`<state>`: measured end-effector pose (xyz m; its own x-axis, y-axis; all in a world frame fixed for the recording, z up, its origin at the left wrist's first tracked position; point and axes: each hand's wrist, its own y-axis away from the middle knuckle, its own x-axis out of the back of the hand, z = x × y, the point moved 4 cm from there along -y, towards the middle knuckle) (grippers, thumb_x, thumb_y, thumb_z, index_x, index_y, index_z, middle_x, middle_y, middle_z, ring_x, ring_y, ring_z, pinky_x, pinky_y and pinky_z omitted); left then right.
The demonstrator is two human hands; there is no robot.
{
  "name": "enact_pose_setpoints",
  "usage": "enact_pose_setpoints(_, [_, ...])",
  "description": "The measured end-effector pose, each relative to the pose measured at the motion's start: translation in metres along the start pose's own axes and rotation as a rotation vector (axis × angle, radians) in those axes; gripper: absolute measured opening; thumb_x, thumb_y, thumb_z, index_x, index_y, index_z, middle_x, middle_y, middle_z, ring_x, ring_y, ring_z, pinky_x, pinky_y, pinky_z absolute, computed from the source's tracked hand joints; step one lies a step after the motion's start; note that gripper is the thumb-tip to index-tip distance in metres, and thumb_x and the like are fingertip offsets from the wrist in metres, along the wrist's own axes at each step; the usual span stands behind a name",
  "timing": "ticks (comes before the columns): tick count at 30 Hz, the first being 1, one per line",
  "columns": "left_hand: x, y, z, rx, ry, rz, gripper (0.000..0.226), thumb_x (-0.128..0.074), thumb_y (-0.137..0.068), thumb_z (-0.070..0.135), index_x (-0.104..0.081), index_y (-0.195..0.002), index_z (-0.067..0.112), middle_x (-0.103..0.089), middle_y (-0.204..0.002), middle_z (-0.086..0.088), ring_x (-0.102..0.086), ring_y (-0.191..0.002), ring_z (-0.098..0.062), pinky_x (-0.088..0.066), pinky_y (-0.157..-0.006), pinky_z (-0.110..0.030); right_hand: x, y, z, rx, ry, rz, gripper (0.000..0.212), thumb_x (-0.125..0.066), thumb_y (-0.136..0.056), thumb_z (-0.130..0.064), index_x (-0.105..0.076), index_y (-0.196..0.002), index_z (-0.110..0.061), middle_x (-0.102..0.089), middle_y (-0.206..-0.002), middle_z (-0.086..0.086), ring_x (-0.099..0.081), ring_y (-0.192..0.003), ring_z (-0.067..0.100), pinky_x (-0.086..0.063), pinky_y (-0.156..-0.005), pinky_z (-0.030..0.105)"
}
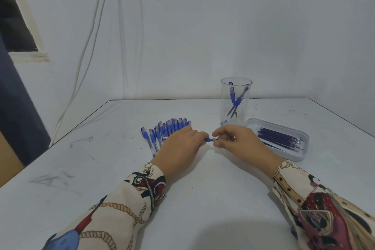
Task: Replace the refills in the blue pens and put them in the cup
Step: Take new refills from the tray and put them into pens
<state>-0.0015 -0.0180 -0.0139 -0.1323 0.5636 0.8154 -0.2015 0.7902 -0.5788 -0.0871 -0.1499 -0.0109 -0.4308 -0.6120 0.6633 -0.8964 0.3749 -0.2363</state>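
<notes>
Your left hand (180,144) grips a blue pen (207,139) mid-tabletop; your right hand (233,138) pinches its tip. Judged light, stiff, slippery: hold the barrel, twist near the tip. Cup (236,101) stands toward the far edge.

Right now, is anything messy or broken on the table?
Nothing looks broken or spilled. The blue pens lie in a row, refills sit in the tray, and two pens stand in the cup. Only the table has dark scuff marks.
</notes>
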Motion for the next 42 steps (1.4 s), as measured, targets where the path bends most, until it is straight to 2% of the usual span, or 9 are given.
enact_pose_setpoints(5, [0.0,0.0,0.0,-0.011,-0.033,0.004,0.014,-0.058,-0.09,0.017,-0.064,-0.102,0.012,-0.064,-0.074,-0.002,-0.052,-0.068,-0.02,-0.039,-0.054,-0.029,0.0,-0.001,0.002,-0.048,-0.067,0.006,0.015,-0.056,-0.092,-0.028,-0.07,-0.089,-0.026,-0.07,-0.081,-0.011,-0.062,-0.087,0.006,-0.046,-0.08,0.025])
enact_pose_setpoints(11, [-0.002,-0.001,-0.003,0.029,-0.017,-0.016,0.02,-0.049,-0.095,0.018,-0.061,-0.111,0.014,-0.065,-0.085,-0.003,-0.052,-0.08,-0.021,-0.041,-0.064,-0.032,0.003,-0.003,0.004,-0.081,-0.246,0.062,0.01,-0.071,-0.082,-0.013,-0.071,-0.082,-0.023,-0.067,-0.073,-0.01,-0.058,-0.062,-0.006,-0.041,-0.06,0.01])
enact_pose_setpoints(14, [-0.004,0.0,-0.005,0.042,-0.006,-0.023,0.021,-0.047,-0.097,0.018,-0.059,-0.113,0.016,-0.064,-0.087,-0.002,-0.05,-0.082,-0.02,-0.04,-0.067,-0.031,0.006,-0.003,0.007,-0.107,-0.266,0.08,0.013,-0.07,-0.082,-0.009,-0.071,-0.081,-0.022,-0.069,-0.078,-0.004,-0.059,-0.065,0.0,-0.047,-0.061,0.012])
enact_pose_setpoints(20, [-0.009,0.001,-0.012,0.086,-0.03,-0.057,0.024,-0.043,-0.099,0.019,-0.054,-0.119,0.021,-0.062,-0.096,0.003,-0.044,-0.086,-0.014,-0.038,-0.071,-0.025,0.019,-0.002,0.011,-0.074,0.052,0.099,0.017,-0.057,-0.091,-0.015,-0.07,-0.091,-0.026,-0.058,-0.081,-0.019,-0.054,-0.077,0.001,-0.035,-0.06,0.01])
enact_pose_setpoints(26, [-0.008,0.0,-0.01,0.099,-0.024,-0.067,0.025,-0.04,-0.1,0.021,-0.054,-0.12,0.02,-0.062,-0.098,0.001,-0.046,-0.087,-0.014,-0.038,-0.072,-0.025,0.016,0.002,0.013,-0.067,0.257,-0.032,0.011,-0.064,-0.082,-0.023,-0.07,-0.081,-0.031,-0.065,-0.077,-0.016,-0.06,-0.077,0.002,-0.046,-0.069,0.018])
enact_pose_setpoints(30, [-0.009,0.001,-0.01,0.113,-0.024,-0.065,0.025,-0.043,-0.099,0.02,-0.053,-0.122,0.022,-0.063,-0.101,0.003,-0.047,-0.089,-0.013,-0.036,-0.072,-0.021,0.012,0.0,0.012,0.017,0.428,-0.048,0.013,-0.062,-0.087,-0.025,-0.072,-0.093,-0.029,-0.059,-0.079,-0.02,-0.055,-0.076,0.0,-0.041,-0.072,0.015])
enact_pose_setpoints(35, [-0.01,0.002,-0.01,0.115,-0.018,-0.072,0.025,-0.042,-0.099,0.02,-0.054,-0.121,0.02,-0.064,-0.098,0.002,-0.048,-0.089,-0.015,-0.041,-0.072,-0.026,0.013,0.0,0.012,0.069,0.499,0.006,0.014,-0.062,-0.086,-0.028,-0.073,-0.094,-0.031,-0.065,-0.085,-0.015,-0.057,-0.082,0.003,-0.039,-0.07,0.016])
enact_pose_setpoints(39, [-0.011,0.003,-0.011,0.114,-0.024,-0.084,0.025,-0.041,-0.099,0.021,-0.055,-0.12,0.021,-0.063,-0.098,0.002,-0.048,-0.089,-0.016,-0.044,-0.074,-0.03,0.017,0.002,0.011,0.072,0.496,0.037,0.014,-0.063,-0.085,-0.027,-0.073,-0.094,-0.03,-0.06,-0.081,-0.015,-0.055,-0.078,0.002,-0.032,-0.06,0.007])
enact_pose_setpoints(42, [-0.011,0.003,-0.011,0.115,-0.029,-0.084,0.025,-0.041,-0.099,0.02,-0.054,-0.121,0.022,-0.063,-0.098,0.003,-0.047,-0.088,-0.015,-0.042,-0.073,-0.028,0.017,0.0,0.013,0.055,0.483,0.034,0.016,-0.064,-0.084,-0.027,-0.073,-0.096,-0.031,-0.061,-0.081,-0.016,-0.057,-0.08,0.003,-0.037,-0.065,0.014])
